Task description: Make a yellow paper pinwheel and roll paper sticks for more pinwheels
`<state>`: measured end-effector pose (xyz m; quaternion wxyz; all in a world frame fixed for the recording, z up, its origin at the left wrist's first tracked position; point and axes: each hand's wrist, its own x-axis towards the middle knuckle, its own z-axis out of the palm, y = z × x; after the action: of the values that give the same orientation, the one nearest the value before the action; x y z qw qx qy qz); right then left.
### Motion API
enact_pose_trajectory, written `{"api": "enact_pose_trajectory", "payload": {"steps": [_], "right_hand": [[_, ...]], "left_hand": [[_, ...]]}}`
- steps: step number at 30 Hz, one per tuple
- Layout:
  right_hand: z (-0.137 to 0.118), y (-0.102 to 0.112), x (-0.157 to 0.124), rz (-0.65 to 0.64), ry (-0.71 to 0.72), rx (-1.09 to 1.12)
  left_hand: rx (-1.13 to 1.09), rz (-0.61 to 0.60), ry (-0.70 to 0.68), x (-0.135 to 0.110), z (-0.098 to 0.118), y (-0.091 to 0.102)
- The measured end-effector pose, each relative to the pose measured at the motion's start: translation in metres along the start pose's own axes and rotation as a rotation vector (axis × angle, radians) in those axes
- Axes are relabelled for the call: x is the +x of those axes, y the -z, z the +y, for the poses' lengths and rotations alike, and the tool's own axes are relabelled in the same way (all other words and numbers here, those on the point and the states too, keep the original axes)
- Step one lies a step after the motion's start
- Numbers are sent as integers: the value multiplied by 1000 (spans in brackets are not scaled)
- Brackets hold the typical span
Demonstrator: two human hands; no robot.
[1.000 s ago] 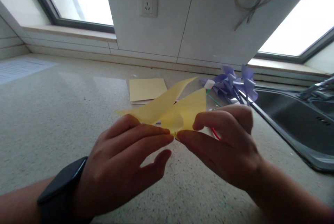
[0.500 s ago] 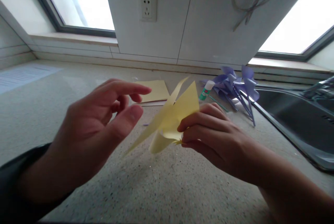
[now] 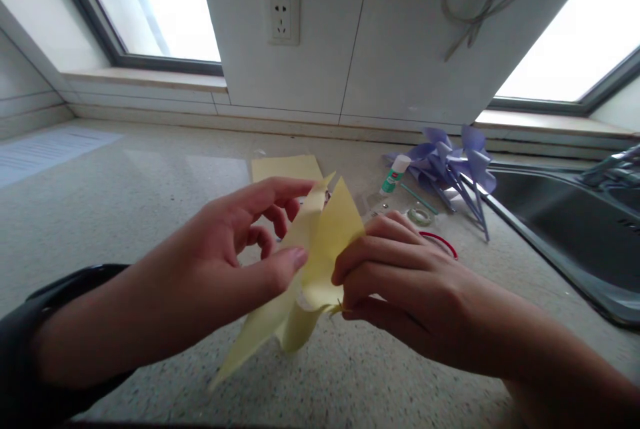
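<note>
A cut and partly folded yellow paper (image 3: 330, 249) hangs above the speckled counter (image 3: 125, 216) between my hands. My right hand (image 3: 400, 282) is closed round its gathered centre. My left hand (image 3: 220, 269) pinches one pointed flap between thumb and forefinger, the other fingers curled. A long point of the paper droops down toward the counter at the lower left. A dark watch band sits on my left wrist.
Flat yellow sheets (image 3: 286, 167) lie behind my hands. To the right are a glue stick (image 3: 395, 172), a small tape roll (image 3: 421, 216), a red ring (image 3: 440, 241) and purple paper pinwheels (image 3: 453, 162). A sink (image 3: 575, 236) lies at far right, a wall socket (image 3: 283, 17) above.
My left hand let go of the paper's centre, lifted away, then came back and pinched a flap. The paper turned more upright in my right hand, nearer to me.
</note>
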<state>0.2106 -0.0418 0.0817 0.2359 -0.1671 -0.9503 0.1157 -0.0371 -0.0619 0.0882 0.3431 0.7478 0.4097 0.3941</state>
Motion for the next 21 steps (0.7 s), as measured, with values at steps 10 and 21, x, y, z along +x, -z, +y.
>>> {"api": "enact_pose_trajectory", "payload": {"steps": [10,21], "right_hand": [[9,1,-1,29,-1,21],[4,5,-1,116,95,-101]], "left_hand": [[377,129,-255,-3,2,4],[714,269,-383,-20,0,-1]]}}
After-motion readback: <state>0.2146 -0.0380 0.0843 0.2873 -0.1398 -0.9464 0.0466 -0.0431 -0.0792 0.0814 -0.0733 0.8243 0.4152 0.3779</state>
